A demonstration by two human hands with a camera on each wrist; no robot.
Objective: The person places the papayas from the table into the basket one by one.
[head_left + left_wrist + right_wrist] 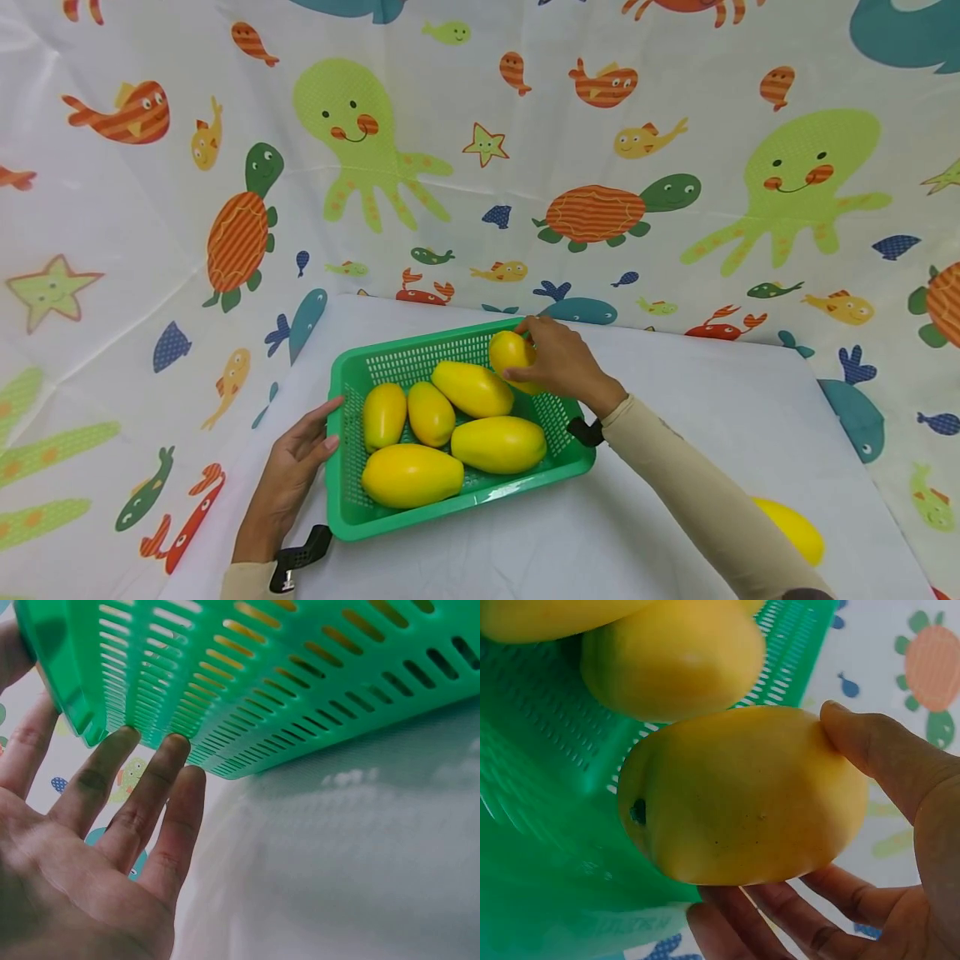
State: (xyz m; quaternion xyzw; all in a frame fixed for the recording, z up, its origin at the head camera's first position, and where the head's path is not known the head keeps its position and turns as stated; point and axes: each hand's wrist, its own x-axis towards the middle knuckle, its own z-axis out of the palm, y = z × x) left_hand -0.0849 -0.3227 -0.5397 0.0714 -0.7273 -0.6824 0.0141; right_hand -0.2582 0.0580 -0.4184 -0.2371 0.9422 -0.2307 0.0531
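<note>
A green plastic basket (457, 510) with slotted walls stands on the white table, several smooth yellow oval fruits (412, 475) lying in it. At its far right corner, my right hand (558, 358) grips another yellow oval fruit (742, 795) between thumb and fingers. This fruit has a dark stem end and is tilted over the basket; whether it touches the floor of the basket I cannot tell. My left hand (296, 462) is at the basket's left side, its fairly straight fingers (154, 776) touching the slotted wall from outside.
One more yellow fruit (791, 529) lies on the table to the right, partly hidden behind my right forearm. A white sheet (465, 108) printed with sea animals hangs behind and to the left. Black wrist mounts (303, 550) sit near both hands.
</note>
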